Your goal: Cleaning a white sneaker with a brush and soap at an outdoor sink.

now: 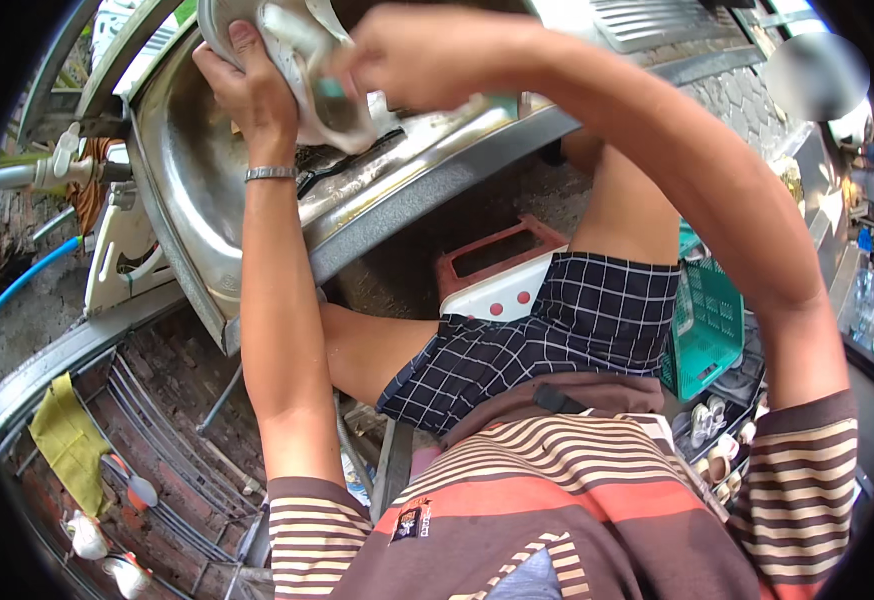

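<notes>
A pale, whitish shoe (283, 56) is tilted over a stainless steel sink (181, 172), its opening turned toward me. My left hand (253, 94) grips the shoe from the left, thumb on its side. Motion blurs my right hand (399, 64), which is at the shoe's opening with its fingers curled. Something turquoise shows by those fingertips; whether the hand holds it, I cannot tell. Below the shoe, a dark strip-like thing (343, 166) lies in the sink. Another turquoise thing (508, 103) shows at the sink's front edge, partly behind my right forearm.
A tap (69, 161) and a blue hose (28, 279) are left of the sink. A red-and-white plastic stool (474, 289) stands beneath it. At lower left, a metal rack (174, 435) bears a yellow-green cloth (73, 442). To the right are a green basket (711, 322) and several shoes (707, 416).
</notes>
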`<state>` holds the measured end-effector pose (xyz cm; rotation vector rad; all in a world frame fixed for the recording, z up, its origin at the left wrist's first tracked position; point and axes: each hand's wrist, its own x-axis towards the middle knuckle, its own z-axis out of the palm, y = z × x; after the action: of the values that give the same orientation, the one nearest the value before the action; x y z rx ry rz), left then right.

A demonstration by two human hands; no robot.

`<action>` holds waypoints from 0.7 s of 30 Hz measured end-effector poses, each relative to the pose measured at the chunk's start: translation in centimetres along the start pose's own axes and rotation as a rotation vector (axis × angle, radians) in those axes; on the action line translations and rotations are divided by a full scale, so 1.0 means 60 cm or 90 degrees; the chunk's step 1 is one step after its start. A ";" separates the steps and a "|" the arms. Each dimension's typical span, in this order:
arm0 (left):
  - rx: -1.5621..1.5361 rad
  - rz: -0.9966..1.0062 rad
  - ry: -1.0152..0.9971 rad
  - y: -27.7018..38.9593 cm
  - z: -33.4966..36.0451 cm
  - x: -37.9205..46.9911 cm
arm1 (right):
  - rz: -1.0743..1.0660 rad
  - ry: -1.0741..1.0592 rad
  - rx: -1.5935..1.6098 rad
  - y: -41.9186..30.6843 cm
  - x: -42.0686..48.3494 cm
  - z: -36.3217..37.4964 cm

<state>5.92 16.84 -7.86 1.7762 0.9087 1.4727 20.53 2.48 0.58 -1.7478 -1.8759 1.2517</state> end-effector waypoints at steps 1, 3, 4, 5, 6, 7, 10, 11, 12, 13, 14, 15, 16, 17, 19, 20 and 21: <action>-0.004 0.003 0.002 -0.002 0.015 0.011 | -0.086 0.094 0.047 0.023 0.040 -0.027; -0.076 -0.012 0.122 -0.039 -0.011 0.015 | -0.003 0.213 0.057 -0.061 0.010 0.014; -0.147 -0.064 0.087 -0.042 -0.017 0.022 | 0.031 0.089 0.000 -0.056 -0.010 0.025; -0.154 -0.062 0.090 -0.037 -0.015 0.016 | 0.058 -0.041 -0.062 -0.042 -0.017 0.035; -0.069 -0.034 0.049 -0.035 -0.024 0.009 | 0.000 -0.069 -0.080 -0.033 -0.017 0.030; 0.017 -0.008 0.008 -0.033 -0.028 0.005 | -0.038 -0.023 -0.032 -0.030 0.005 0.018; -0.048 -0.026 0.076 -0.029 -0.012 0.019 | 0.028 0.210 0.099 -0.061 -0.011 0.003; -0.071 -0.066 0.106 -0.023 -0.012 0.017 | 0.019 0.098 -0.019 -0.039 0.002 0.019; -0.066 -0.042 0.061 -0.022 -0.018 0.014 | 0.008 0.035 -0.051 -0.009 0.013 0.045; -0.071 -0.041 0.064 -0.019 -0.010 0.013 | -0.009 -0.033 -0.084 0.005 0.019 0.053; -0.038 -0.026 0.049 -0.016 0.000 0.013 | -0.110 0.022 -0.130 0.028 0.027 0.025; 0.019 -0.011 0.039 -0.021 -0.020 0.014 | 0.049 0.027 -0.050 -0.050 0.004 -0.014; -0.039 -0.006 0.096 -0.029 -0.010 0.031 | 0.050 0.035 -0.054 -0.055 0.008 -0.017; -0.034 -0.009 0.091 -0.035 -0.021 0.032 | 0.042 0.054 -0.065 -0.058 0.025 -0.004; -0.075 -0.016 0.102 -0.026 -0.025 0.039 | 0.069 -0.093 -0.129 -0.045 0.015 0.025; 0.028 -0.013 0.043 -0.018 -0.037 0.017 | 0.048 -0.103 -0.139 -0.033 0.010 0.026; 0.053 -0.062 0.027 -0.011 -0.039 0.007 | 0.019 -0.117 -0.158 -0.030 0.007 0.016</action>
<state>3.60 17.68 -7.79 1.7398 1.0775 1.4333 18.57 2.72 1.21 -1.8424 -2.1999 1.2745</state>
